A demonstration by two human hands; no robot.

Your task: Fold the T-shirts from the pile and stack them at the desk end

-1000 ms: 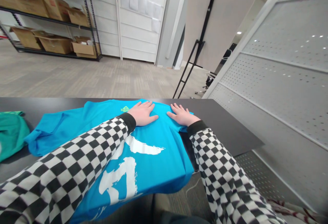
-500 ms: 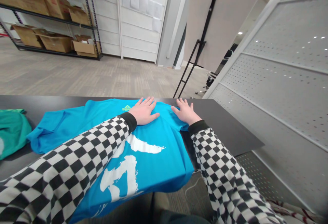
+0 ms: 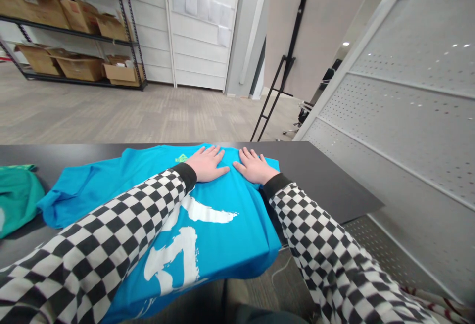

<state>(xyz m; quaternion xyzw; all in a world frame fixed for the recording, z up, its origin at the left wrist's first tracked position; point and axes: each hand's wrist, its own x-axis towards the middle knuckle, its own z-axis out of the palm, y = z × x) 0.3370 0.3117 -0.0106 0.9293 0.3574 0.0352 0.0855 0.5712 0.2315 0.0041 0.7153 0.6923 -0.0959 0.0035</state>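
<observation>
A bright blue T-shirt (image 3: 237, 225) with white brush-stroke lettering and a small yellow-green logo lies spread over the dark table, its lower part hanging past the near edge. My left hand (image 3: 208, 164) rests flat on its upper part beside the logo, fingers spread. To the right, my right hand (image 3: 255, 166) also lies flat on the shirt near the right sleeve, fingers apart. Neither hand grips the fabric. My checkered sleeves cover part of the shirt's left side.
On the black table (image 3: 326, 185), a green garment (image 3: 18, 198) lies at the left edge. A perforated white panel (image 3: 404, 116) stands close on the right. Beyond the table are a board on a black stand (image 3: 297, 32) and a shelf with cardboard boxes (image 3: 79, 64).
My right hand has moved left from the sleeve onto the shirt's upper part, closer to my left hand. The left hand has stayed nearly in place. The view has shifted slightly.
</observation>
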